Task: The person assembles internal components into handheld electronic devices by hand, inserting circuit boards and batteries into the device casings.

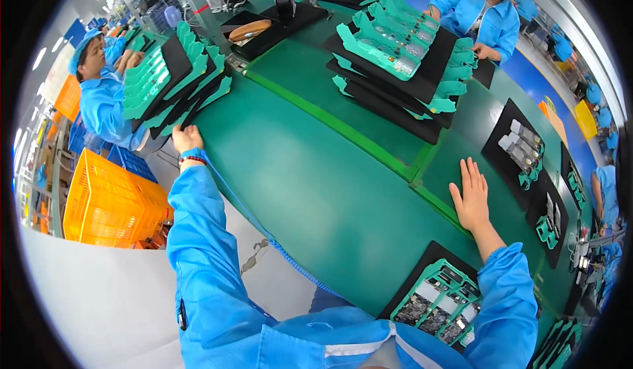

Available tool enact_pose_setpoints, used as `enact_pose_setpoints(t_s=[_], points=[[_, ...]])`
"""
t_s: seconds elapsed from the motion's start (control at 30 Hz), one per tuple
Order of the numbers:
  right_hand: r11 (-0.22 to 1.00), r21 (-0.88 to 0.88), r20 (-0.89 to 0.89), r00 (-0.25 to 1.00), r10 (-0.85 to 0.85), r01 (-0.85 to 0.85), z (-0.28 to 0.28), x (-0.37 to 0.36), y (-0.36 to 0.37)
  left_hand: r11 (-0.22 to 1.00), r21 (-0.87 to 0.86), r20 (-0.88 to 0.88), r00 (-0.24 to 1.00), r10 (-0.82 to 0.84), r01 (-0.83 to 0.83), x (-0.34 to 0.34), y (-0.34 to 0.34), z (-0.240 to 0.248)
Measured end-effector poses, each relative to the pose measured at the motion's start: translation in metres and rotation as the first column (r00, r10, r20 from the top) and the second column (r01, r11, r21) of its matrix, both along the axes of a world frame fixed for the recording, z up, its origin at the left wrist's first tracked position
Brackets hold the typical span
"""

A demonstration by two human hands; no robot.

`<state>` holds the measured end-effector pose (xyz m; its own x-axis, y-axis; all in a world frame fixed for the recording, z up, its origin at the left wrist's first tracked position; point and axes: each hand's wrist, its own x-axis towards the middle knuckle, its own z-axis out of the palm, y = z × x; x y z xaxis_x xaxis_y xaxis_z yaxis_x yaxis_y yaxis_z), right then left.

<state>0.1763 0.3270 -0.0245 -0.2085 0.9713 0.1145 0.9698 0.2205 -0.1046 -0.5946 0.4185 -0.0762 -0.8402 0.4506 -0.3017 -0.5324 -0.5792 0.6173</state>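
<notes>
My left hand (pixel 188 140) reaches out at the far left, its bent fingers closed at the near corner of a black mat (pixel 160 132). That mat is the lowest in a stack of black mats bearing green plastic trays (pixel 148 82); how far the fingers go under it is hidden. A blue coiled cord (pixel 283 254) runs from the left wrist across the table edge. My right hand (pixel 472 201) lies palm down on the green table (pixel 297 171), fingers stretched out, holding nothing. Close to my right forearm, a green tray with circuit boards (pixel 438 303) rests on a black mat.
Across the table stands another stack of mats and green trays (pixel 395 46). Further boards on black mats (pixel 524 148) lie at the right. A raised green strip (pixel 330 125) crosses the table. Orange crates (pixel 112 201) stand beside the left edge. Co-workers sit at left and far right.
</notes>
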Motion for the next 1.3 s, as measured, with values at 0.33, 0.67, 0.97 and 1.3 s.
enact_pose_setpoints(t_s=[0.33,0.67,0.97,1.3], points=[[0.999,-0.011,-0.039,0.999,0.036,-0.036,0.003,-0.010,-0.002,0.990,-0.099,-0.279,0.958,0.068,-0.099,-0.100,-0.008,-0.001],[1.000,0.026,-0.039,0.999,-0.002,0.003,0.006,-0.004,-0.004,0.951,-0.302,-0.350,0.921,-0.173,0.063,-0.057,0.025,-0.043],[0.997,0.071,-0.042,0.999,0.008,-0.005,0.003,0.001,-0.008,0.953,0.000,-0.128,0.945,-0.300,0.303,0.033,-0.029,-0.035],[0.992,0.127,-0.034,0.999,-0.015,0.019,-0.015,0.010,0.001,0.751,0.244,0.276,0.699,-0.660,0.613,0.269,-0.173,0.009]])
